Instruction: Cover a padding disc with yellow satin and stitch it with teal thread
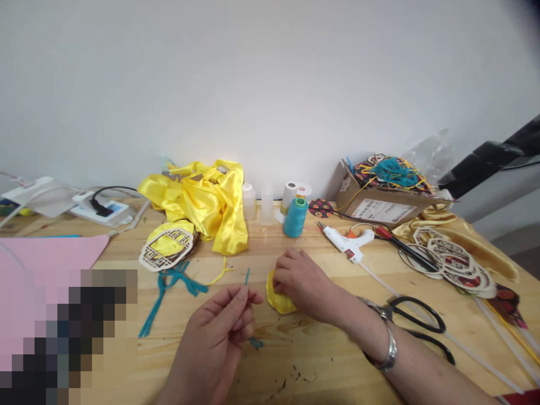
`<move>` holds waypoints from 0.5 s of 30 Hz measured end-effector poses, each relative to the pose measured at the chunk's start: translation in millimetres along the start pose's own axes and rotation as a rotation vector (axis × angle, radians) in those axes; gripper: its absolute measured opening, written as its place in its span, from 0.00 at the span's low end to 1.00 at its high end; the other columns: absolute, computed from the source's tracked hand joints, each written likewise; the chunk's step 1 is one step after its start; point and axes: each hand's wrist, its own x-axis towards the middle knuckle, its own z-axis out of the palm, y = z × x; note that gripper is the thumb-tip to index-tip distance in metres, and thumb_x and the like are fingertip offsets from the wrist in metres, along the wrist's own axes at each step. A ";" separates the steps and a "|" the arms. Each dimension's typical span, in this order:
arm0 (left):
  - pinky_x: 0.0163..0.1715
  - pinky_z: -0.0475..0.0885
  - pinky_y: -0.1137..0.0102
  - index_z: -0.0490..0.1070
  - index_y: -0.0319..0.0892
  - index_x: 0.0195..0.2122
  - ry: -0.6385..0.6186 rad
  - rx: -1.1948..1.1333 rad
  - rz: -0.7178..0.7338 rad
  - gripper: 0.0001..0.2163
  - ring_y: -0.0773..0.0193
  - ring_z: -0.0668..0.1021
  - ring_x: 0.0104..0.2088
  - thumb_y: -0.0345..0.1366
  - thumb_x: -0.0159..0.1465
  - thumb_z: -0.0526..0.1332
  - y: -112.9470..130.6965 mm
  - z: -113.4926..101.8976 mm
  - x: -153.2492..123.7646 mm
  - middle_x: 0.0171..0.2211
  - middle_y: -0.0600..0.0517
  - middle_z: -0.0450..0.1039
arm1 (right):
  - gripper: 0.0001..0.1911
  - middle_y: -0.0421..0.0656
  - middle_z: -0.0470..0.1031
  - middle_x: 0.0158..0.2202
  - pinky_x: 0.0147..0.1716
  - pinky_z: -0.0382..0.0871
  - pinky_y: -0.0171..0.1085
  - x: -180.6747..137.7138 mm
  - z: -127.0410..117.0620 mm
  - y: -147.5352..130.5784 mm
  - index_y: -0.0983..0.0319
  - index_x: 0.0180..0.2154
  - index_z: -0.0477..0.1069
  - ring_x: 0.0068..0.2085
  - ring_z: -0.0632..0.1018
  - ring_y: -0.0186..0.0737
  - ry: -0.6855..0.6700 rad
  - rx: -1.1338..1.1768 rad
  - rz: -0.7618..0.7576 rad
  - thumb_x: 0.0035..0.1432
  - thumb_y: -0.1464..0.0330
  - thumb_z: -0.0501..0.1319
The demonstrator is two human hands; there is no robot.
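The left hand's (223,320) grip is pinched closed, thumb against forefinger, on a thin teal strand (247,276) whose tip pokes upward. Just beside it, the right hand (297,275) curls over a round yellow fabric piece (280,304) lying on the wooden counter (314,351); its fingertips are hidden, so whether that grip is closed on the fabric cannot be told. The step in hand appears to be handling the strand beside the fabric piece; such fine material calls for a light, precise pinch. Beyond the hands lie teal tassels (169,287), a heap of yellow satin (202,194), a teal thread cone (296,219) and a white glue gun (349,243). Black-handled scissors (442,324) rest near the right forearm. A cardboard box (382,209) stands at the back right, before a plain pale wall (270,84).
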 end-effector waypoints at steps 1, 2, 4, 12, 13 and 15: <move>0.16 0.60 0.81 0.77 0.36 0.25 -0.004 -0.001 0.000 0.07 0.76 0.62 0.19 0.35 0.49 0.70 0.0 -0.2 -0.3 0.24 0.50 0.74 | 0.05 0.43 0.71 0.33 0.36 0.56 0.38 -0.1 0.6 -0.2 0.63 0.29 0.71 0.39 0.66 0.40 0.003 0.013 0.002 0.56 0.76 0.59; 0.17 0.60 0.81 0.77 0.36 0.26 -0.009 -0.002 0.000 0.07 0.76 0.62 0.19 0.35 0.50 0.70 0.1 -0.3 -0.6 0.24 0.50 0.74 | 0.05 0.43 0.71 0.32 0.36 0.56 0.38 -0.1 0.4 -0.5 0.63 0.29 0.71 0.39 0.66 0.40 0.008 0.030 0.005 0.55 0.76 0.59; 0.16 0.60 0.81 0.77 0.36 0.25 -0.011 -0.004 -0.001 0.08 0.76 0.62 0.19 0.35 0.49 0.70 0.6 -0.5 -1.3 0.24 0.50 0.74 | 0.04 0.43 0.71 0.32 0.37 0.58 0.38 0.4 -2.9 -1.2 0.63 0.28 0.71 0.39 0.66 0.40 0.026 0.083 0.013 0.55 0.76 0.60; 0.16 0.61 0.80 0.77 0.37 0.23 0.035 -0.017 -0.045 0.11 0.75 0.63 0.18 0.36 0.43 0.74 0.5 1.9 -3.5 0.23 0.50 0.74 | 0.07 0.39 0.71 0.27 0.34 0.65 0.34 24.3 -57.6 8.2 0.64 0.27 0.69 0.32 0.71 0.34 0.318 0.437 0.167 0.57 0.76 0.58; 0.16 0.61 0.80 0.77 0.36 0.24 0.032 -0.017 -0.048 0.11 0.75 0.63 0.19 0.37 0.42 0.74 0.3 2.2 -4.0 0.23 0.50 0.74 | 0.07 0.38 0.71 0.26 0.31 0.66 0.33 30.4 -69.5 12.1 0.64 0.27 0.69 0.30 0.72 0.32 0.360 0.484 0.185 0.58 0.75 0.57; 0.16 0.61 0.80 0.77 0.36 0.24 0.024 -0.014 -0.056 0.11 0.75 0.64 0.19 0.37 0.42 0.74 0.0 2.4 -5.1 0.23 0.50 0.74 | 0.11 0.36 0.71 0.23 0.28 0.67 0.32 42.4 -100.0 20.0 0.64 0.28 0.68 0.26 0.72 0.29 0.439 0.575 0.204 0.62 0.72 0.52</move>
